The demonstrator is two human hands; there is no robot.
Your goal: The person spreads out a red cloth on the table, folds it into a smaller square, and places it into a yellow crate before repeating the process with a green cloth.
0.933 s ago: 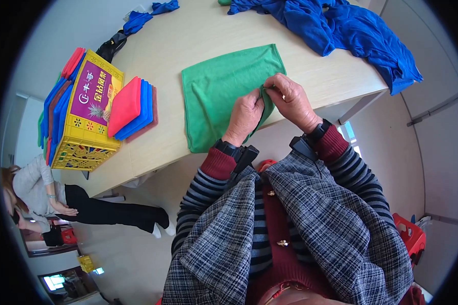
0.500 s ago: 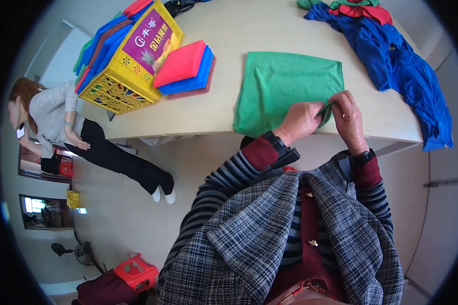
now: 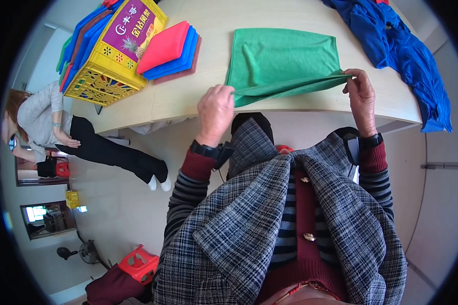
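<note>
Head view: my left hand [image 3: 216,109] pinches the near left corner of the green cloth [image 3: 282,61], my right hand [image 3: 360,91] pinches its near right corner, front edge lifted off the table [image 3: 198,96]. Folded red and blue cloths [image 3: 169,50] beside a yellow crate [image 3: 112,51]; blue garments [image 3: 397,48] at right.

Blue garment [image 3: 392,46] cut off at top; crate [image 3: 112,56] partly too.

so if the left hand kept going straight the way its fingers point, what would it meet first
The left hand pinches the near left corner of the green cloth and points up across the table. It would likely slide over that cloth first, possibly towards the stack of folded cloths; depth is unclear.
</note>
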